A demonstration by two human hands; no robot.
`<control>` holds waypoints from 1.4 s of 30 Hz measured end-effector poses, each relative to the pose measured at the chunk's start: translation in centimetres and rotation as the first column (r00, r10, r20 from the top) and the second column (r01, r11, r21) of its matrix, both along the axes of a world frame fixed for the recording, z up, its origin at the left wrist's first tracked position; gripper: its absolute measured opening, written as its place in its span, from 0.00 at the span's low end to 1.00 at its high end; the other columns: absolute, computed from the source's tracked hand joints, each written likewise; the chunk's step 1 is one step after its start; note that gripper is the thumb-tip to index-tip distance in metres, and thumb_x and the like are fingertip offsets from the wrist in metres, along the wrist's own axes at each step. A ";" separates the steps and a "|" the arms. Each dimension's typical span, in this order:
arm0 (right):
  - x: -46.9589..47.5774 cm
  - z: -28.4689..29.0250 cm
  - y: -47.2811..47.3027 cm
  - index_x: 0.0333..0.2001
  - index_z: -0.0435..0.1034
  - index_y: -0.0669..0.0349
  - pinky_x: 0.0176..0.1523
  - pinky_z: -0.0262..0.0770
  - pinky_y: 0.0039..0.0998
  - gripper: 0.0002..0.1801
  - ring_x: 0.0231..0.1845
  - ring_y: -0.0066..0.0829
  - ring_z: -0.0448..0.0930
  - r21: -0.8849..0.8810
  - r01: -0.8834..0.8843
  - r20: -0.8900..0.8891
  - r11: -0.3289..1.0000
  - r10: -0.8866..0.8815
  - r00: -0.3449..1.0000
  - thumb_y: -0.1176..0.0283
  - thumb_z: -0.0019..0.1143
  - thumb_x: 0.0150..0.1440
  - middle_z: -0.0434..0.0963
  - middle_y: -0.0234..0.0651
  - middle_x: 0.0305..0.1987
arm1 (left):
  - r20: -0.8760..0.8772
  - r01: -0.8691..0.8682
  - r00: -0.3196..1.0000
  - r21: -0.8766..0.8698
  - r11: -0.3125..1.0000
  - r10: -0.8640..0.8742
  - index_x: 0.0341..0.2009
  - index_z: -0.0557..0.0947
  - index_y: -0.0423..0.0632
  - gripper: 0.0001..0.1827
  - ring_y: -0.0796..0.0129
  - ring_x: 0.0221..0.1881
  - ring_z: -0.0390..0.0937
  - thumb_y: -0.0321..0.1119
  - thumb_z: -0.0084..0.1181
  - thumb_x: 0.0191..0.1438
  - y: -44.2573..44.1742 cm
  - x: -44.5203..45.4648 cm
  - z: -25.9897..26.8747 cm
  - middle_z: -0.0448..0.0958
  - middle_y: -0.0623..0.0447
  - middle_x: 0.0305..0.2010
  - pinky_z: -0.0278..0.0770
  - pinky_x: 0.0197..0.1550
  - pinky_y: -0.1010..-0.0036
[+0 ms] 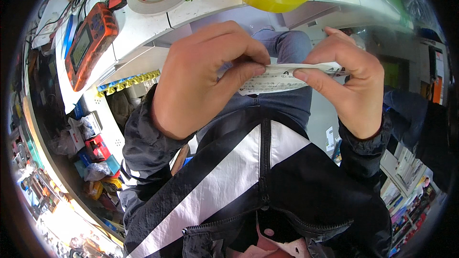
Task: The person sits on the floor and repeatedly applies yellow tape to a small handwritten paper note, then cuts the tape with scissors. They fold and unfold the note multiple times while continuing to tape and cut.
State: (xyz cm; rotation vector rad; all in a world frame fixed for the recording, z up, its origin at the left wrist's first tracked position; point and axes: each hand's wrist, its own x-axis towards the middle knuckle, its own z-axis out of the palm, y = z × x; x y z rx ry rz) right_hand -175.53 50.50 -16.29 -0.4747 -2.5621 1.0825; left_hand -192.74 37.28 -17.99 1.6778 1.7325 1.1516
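Note:
A narrow slip of white paper (273,83) with writing on it is stretched between my two hands, above my lap. My left hand (204,75) pinches its left part between thumb and index finger. On the other side, my right hand (348,75) grips the right part, with the thumb lying across the near face. The paper's top edge looks folded or curled, and its lower edge hangs free. What lies behind it is partly hidden by my fingers.
Ahead stands a white desk (150,25). On it are a roll of yellow tape (283,1), a roll of white tape (138,3) and an orange handheld device (91,43) with a screen. Boxes and bagged goods (96,150) fill the left side. Another person's dark-clothed leg (405,114) shows at right.

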 end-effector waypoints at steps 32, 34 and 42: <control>0.6 0.1 0.3 0.26 0.71 0.63 0.57 0.60 0.36 0.05 0.31 0.21 0.73 -0.253 0.106 -0.073 0.962 -0.128 0.989 0.74 0.59 0.47 0.74 0.30 0.26 | 0.062 -0.084 0.994 -0.025 0.996 0.086 0.25 0.77 0.38 0.04 0.71 0.28 0.67 0.21 0.58 0.40 0.8 0.8 0.4 0.70 0.53 0.25 0.64 0.33 0.79; 0.8 0.0 0.8 0.26 0.71 0.64 0.55 0.61 0.33 0.06 0.31 0.21 0.72 -0.297 0.111 -0.075 0.949 -0.139 0.987 0.73 0.58 0.48 0.74 0.30 0.26 | 0.115 -0.100 0.988 -0.029 0.995 0.102 0.25 0.77 0.39 0.04 0.69 0.27 0.68 0.23 0.58 0.42 0.6 0.3 0.2 0.70 0.52 0.24 0.65 0.31 0.77; 1.0 -0.8 1.6 0.27 0.72 0.64 0.34 0.69 0.18 0.07 0.28 0.16 0.75 -0.443 0.128 -0.075 0.887 -0.179 0.981 0.71 0.60 0.48 0.76 0.30 0.25 | 0.221 -0.139 0.963 -0.080 0.987 0.153 0.24 0.76 0.38 0.04 0.69 0.27 0.68 0.26 0.58 0.43 0.0 -0.8 -0.7 0.70 0.53 0.23 0.65 0.32 0.77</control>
